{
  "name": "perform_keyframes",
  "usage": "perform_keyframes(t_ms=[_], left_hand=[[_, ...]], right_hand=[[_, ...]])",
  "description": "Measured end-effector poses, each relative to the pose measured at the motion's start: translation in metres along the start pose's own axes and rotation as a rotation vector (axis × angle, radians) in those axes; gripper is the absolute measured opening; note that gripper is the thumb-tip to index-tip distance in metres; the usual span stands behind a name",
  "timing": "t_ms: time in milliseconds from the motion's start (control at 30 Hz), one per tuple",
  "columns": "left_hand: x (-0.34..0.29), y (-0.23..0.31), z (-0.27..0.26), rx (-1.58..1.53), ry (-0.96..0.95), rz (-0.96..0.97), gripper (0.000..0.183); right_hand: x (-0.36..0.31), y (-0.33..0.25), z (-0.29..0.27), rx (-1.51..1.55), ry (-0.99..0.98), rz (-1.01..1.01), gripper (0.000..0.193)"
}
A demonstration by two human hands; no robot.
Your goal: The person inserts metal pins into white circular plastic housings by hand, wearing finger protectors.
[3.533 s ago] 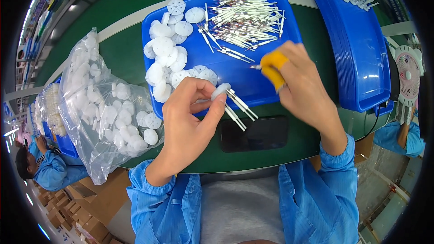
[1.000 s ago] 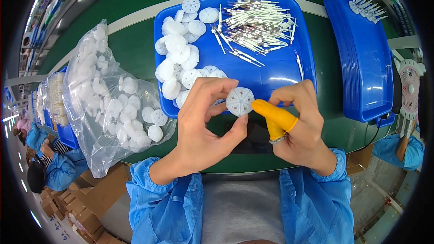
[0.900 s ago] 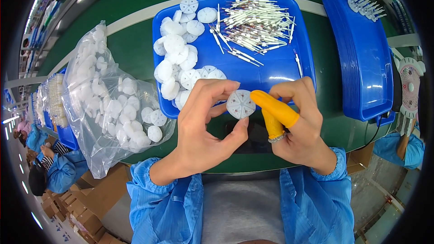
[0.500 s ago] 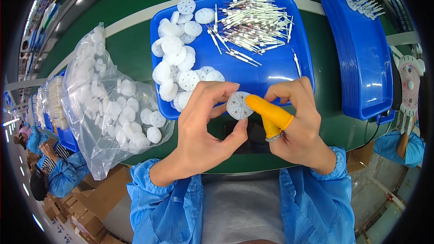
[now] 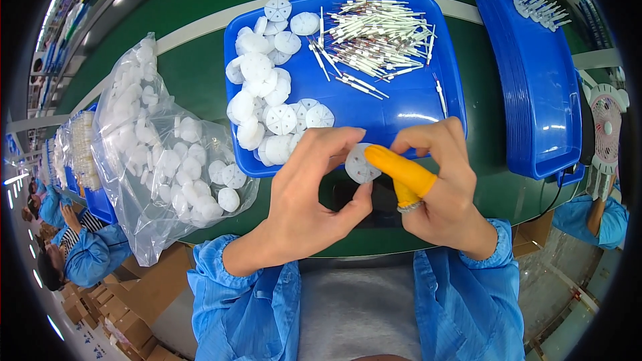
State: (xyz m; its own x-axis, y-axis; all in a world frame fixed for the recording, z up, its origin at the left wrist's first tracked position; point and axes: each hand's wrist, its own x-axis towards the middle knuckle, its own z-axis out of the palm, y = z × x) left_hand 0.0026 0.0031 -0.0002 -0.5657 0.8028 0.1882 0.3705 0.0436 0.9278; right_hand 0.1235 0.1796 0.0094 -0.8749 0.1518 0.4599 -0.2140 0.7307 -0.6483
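Note:
A round white plastic disc (image 5: 359, 166) with radial ribs and small holes is between my hands, over the near edge of the blue tray (image 5: 428, 100). The thumb and forefinger of my left hand (image 5: 304, 194) curve round the disc's left side and hold its rim. Yellow finger cots cover two fingers of my right hand (image 5: 435, 187); one lies across the disc's face and grips its right side. Inside the tray, similar white discs (image 5: 257, 67) are heaped on the left. A pile of thin white sticks with dark ends (image 5: 378, 37) fills the far right part.
To the left lies a clear plastic bag (image 5: 144, 140) of white discs. At the right is a stack of blue trays (image 5: 542, 87), with white pronged parts (image 5: 540, 10) on top. Beyond it stands a pink-and-white fan (image 5: 607, 117). Co-workers in blue sleeves (image 5: 100, 254) sit at the left.
My hands and the disc have shifted slightly right and nearer to me. The disc is turned a little, and the yellow-covered finger lies further over its face.

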Motion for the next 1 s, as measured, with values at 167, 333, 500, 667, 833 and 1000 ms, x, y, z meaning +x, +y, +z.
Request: perform_keyframes(t_ms=[167, 333, 500, 667, 833, 1000], left_hand=[[-0.0001, 0.0009, 0.0019, 0.039, 0.027, 0.026, 0.062], [-0.0002, -0.002, 0.0023, 0.005, 0.071, 0.012, 0.063], [-0.0003, 0.0005, 0.001, 0.018, 0.062, -0.013, 0.063], [0.0011, -0.0009, 0.0012, 0.054, 0.043, 0.028, 0.064], [0.0015, -0.0009, 0.0012, 0.043, 0.034, 0.036, 0.065], [0.0015, -0.0004, 0.0015, 0.049, 0.041, 0.04, 0.064]], right_hand=[[-0.0014, 0.0015, 0.0009, 0.024, -0.017, -0.034, 0.033], [-0.0014, -0.0003, -0.0041, -0.089, -0.005, 0.038, 0.061], [0.0011, 0.0003, -0.0024, -0.091, -0.012, 0.02, 0.06], [0.0016, -0.0044, -0.0014, -0.03, 0.001, 0.001, 0.032], [-0.0006, -0.0067, 0.0032, 0.009, -0.07, -0.074, 0.035], [-0.001, -0.0035, -0.0012, -0.052, -0.058, -0.027, 0.048]])
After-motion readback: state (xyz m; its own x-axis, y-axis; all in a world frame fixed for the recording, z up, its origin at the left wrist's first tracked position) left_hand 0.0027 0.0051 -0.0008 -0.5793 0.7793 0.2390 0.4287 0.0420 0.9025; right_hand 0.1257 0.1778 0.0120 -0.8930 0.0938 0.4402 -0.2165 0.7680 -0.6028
